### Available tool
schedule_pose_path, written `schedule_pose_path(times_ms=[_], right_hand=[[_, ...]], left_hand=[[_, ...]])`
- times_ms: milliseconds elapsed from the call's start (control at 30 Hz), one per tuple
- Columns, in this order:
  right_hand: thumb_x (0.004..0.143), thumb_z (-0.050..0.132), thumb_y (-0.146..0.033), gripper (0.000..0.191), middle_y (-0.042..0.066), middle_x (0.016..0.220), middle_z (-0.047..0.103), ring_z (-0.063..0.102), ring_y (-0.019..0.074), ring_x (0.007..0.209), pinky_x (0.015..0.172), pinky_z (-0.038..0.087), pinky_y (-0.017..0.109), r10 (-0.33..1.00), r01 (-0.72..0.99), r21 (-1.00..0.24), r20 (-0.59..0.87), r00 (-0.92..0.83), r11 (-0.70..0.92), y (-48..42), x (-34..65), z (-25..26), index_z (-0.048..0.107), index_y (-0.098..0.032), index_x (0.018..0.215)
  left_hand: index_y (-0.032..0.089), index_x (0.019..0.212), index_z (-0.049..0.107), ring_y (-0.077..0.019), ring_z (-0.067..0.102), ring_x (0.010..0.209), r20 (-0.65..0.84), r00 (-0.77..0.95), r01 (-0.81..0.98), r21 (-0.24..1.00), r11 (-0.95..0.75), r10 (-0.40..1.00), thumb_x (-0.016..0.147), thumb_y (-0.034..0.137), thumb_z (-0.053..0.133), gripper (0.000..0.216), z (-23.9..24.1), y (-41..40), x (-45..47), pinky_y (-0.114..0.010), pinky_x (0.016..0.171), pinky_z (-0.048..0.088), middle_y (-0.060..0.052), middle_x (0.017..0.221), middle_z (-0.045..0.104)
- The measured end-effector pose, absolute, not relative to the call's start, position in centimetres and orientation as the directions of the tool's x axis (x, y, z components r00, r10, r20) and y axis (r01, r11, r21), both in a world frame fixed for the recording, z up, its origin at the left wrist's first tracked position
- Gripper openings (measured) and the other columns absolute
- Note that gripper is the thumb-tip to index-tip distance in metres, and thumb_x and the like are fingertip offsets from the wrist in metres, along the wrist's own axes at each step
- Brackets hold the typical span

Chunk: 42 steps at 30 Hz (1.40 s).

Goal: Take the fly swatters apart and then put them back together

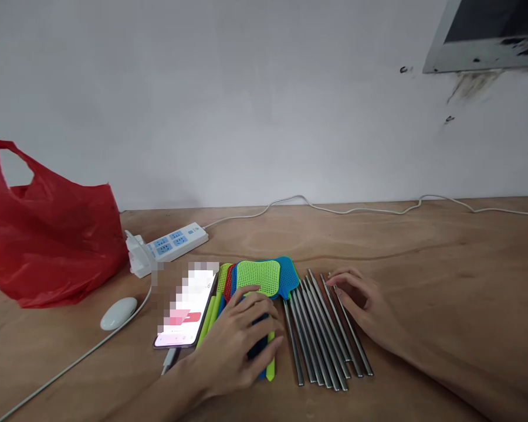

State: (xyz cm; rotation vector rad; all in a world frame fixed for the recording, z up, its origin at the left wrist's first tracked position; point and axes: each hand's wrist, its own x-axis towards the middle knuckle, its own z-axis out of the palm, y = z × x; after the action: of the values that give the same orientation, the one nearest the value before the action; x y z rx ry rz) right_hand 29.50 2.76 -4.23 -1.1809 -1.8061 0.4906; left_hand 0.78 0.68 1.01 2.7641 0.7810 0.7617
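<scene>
A stack of plastic fly swatter heads point(264, 276) in green, blue, red and yellow lies on the wooden table point(444, 258). My left hand point(242, 340) lies flat on their lower part, fingers stretched out. Beside them to the right lie several metal rods point(317, 334) side by side. My right hand point(363, 302) rests on the upper ends of the right rods, fingers extended and touching them.
A phone point(187, 313) with a lit screen lies left of the swatters. A white power strip point(169, 246), a white mouse point(118, 312) and a red plastic bag point(48, 234) sit at the left. A white cable point(356, 209) runs along the wall.
</scene>
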Motion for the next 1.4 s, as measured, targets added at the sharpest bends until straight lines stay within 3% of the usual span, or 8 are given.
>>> schedule_pose_path(times_ms=[133,333,567,800,1000,1400], right_hand=[[0.095,0.051,-0.028,0.015,0.004,0.087,0.063,0.063,0.0215,0.080,0.070,0.050,0.035,0.897,0.504,-0.747,0.414,-0.157,0.434,2.6,29.3,-4.2,0.065,-0.025,0.090],[0.095,0.053,-0.035,0.017,0.002,0.081,0.064,0.061,0.0183,0.073,0.065,0.049,0.031,0.927,0.406,-0.834,0.335,-0.167,0.374,2.6,29.3,-4.1,0.065,-0.025,0.089],[0.095,0.052,-0.037,0.020,0.002,0.081,0.067,0.061,0.0185,0.073,0.063,0.047,0.030,0.945,0.426,-0.844,0.277,-0.175,0.326,2.9,29.5,-4.5,0.066,-0.024,0.089],[0.095,0.051,-0.036,0.020,0.002,0.079,0.066,0.060,0.0188,0.071,0.062,0.045,0.030,0.944,0.474,-0.817,0.289,-0.157,0.329,2.9,29.3,-4.6,0.066,-0.025,0.088],[0.095,0.050,-0.033,0.018,0.001,0.071,0.062,0.057,0.0180,0.065,0.058,0.041,0.029,0.936,0.488,-0.799,0.307,-0.173,0.352,2.6,29.0,-4.7,0.064,-0.025,0.086],[0.095,0.050,-0.033,0.017,-0.003,0.061,0.057,0.051,0.0163,0.054,0.050,0.035,0.028,0.934,0.539,-0.764,0.317,-0.167,0.355,2.3,29.2,-4.6,0.064,-0.026,0.088]], left_hand=[[0.019,0.107,0.067,-0.0236,0.060,0.099,0.346,0.802,0.409,0.277,-0.869,0.487,0.095,0.020,0.056,0.017,0.9,0.1,1.1,-0.045,0.105,0.036,-0.005,0.098,0.070],[0.020,0.122,0.065,-0.0260,0.060,0.103,0.263,0.820,0.442,0.273,-0.854,0.509,0.097,0.027,0.058,0.027,0.4,0.0,1.2,-0.050,0.106,0.035,-0.008,0.105,0.069],[0.023,0.112,0.069,-0.0221,0.061,0.095,0.317,0.806,0.398,0.334,-0.854,0.499,0.097,0.019,0.053,0.022,0.0,-0.1,1.5,-0.046,0.105,0.036,-0.004,0.096,0.069],[0.023,0.109,0.068,-0.0211,0.062,0.092,0.340,0.794,0.409,0.313,-0.857,0.503,0.096,0.015,0.052,0.022,0.2,-0.1,1.6,-0.043,0.103,0.038,-0.003,0.093,0.070],[0.023,0.123,0.064,-0.0235,0.063,0.108,0.292,0.803,0.425,0.331,-0.842,0.520,0.099,0.019,0.052,0.027,0.3,-0.3,1.7,-0.047,0.110,0.035,-0.005,0.109,0.072],[0.024,0.141,0.054,-0.0275,0.054,0.131,0.250,0.832,0.438,0.253,-0.862,0.496,0.100,0.031,0.057,0.041,0.3,-0.5,1.5,-0.053,0.118,0.029,-0.007,0.130,0.068]])
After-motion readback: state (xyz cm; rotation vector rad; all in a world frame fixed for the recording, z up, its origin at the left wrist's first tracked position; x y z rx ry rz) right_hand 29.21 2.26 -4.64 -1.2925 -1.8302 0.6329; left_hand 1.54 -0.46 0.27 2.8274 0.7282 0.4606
